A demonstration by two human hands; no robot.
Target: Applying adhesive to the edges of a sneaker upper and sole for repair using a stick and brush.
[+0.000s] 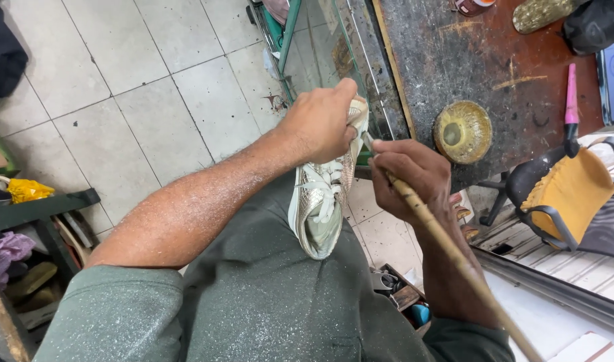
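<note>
— Pale floor tiles (153, 100) spread under a grey-green lap (273, 295). What lies nearest?

— On that lap rests a silvery-white laced sneaker (320, 201), toe toward the person.

— And the hands?

— Left hand (318, 123) is clamped on the shoe's heel end; right hand (408, 175) is closed around a long tan wooden stick (454, 255), its tip at the shoe.

— Farther off?

— A round brass-coloured dish (462, 132) sits on the dark scarred worktop (454, 53), beside a pink-handled tool (571, 100).
</note>
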